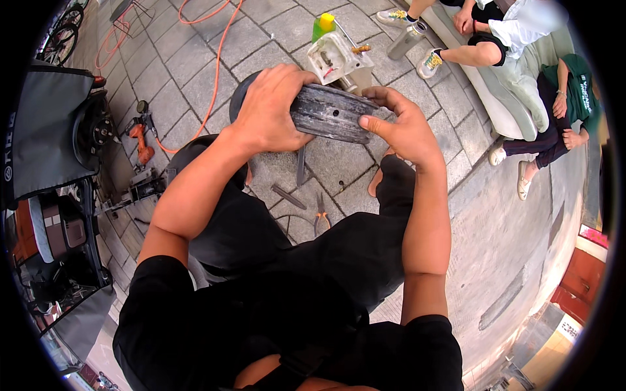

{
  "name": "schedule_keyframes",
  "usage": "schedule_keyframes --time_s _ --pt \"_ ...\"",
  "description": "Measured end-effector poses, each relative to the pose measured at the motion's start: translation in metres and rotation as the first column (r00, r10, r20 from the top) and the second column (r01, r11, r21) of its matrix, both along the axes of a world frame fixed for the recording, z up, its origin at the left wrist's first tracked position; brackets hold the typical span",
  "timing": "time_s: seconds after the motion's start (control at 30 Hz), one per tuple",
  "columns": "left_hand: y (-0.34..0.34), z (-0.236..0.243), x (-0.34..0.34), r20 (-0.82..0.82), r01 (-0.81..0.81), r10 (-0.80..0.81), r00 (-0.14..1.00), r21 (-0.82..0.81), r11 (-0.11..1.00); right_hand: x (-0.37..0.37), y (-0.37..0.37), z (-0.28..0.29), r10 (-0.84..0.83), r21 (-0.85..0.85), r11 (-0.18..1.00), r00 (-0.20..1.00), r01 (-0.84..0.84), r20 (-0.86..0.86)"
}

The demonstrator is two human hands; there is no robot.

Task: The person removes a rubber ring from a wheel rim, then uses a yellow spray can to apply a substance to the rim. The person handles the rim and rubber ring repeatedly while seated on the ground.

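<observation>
My left hand (pixel 274 111) is closed round the left part of a dark, scuffed wheel rim (pixel 326 104) with a small hole in its band; a black rounded part shows behind my fingers. My right hand (pixel 398 127) grips the rim's right end, thumb pressed on the band and fingers curled over the far edge. Below the rim, a long flat metal bar (pixel 300 169), a shorter bar (pixel 287 195) and orange-handled pliers (pixel 322 218) are on the paving. Just beyond it are a white plastic container (pixel 326 58) with small items and a green bottle (pixel 322 27) with a yellow cap.
A steel flask (pixel 402 44) stands beyond. Two people (pixel 489 49) (pixel 567 107) sit on a pale sofa (pixel 495 98) at right. An orange hose (pixel 215 85), an orange power tool (pixel 140 143), a parked vehicle (pixel 45 163) and bicycles (pixel 59 42) are at left.
</observation>
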State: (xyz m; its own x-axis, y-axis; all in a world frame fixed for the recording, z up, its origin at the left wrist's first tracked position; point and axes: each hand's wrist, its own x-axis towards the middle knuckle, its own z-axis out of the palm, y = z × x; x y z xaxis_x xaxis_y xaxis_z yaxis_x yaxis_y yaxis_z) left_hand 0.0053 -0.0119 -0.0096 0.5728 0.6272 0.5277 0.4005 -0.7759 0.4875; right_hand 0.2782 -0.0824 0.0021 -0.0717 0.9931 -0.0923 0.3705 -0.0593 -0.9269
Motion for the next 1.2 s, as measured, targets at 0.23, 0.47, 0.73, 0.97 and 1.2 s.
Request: schedule_keyframes --time_s 0.23,0.47,0.73,0.97,1.2 --pt "0.000 -0.004 0.003 0.050 0.028 -0.029 0.998 0.019 0.999 -0.022 -0.002 0.010 -0.073 -0.182 0.982 0.992 0.053 -0.105" --pt "-0.004 -0.007 0.005 0.000 0.060 -0.060 0.998 0.026 0.998 -0.034 0.000 -0.004 -0.068 0.019 0.998 0.970 0.066 0.234" --pt "0.001 -0.010 0.005 0.070 0.056 -0.054 0.996 -0.030 0.998 -0.003 -0.003 0.005 0.006 0.054 0.998 0.997 -0.010 0.075" --pt "0.001 -0.010 0.006 0.105 0.082 -0.079 0.991 -0.029 0.996 -0.006 -0.007 0.010 -0.012 0.041 0.999 1.000 0.011 0.020" --pt "-0.002 -0.009 0.009 0.063 0.083 -0.082 0.995 -0.006 0.997 -0.007 -0.009 0.010 0.004 0.063 0.998 0.996 -0.010 0.089"
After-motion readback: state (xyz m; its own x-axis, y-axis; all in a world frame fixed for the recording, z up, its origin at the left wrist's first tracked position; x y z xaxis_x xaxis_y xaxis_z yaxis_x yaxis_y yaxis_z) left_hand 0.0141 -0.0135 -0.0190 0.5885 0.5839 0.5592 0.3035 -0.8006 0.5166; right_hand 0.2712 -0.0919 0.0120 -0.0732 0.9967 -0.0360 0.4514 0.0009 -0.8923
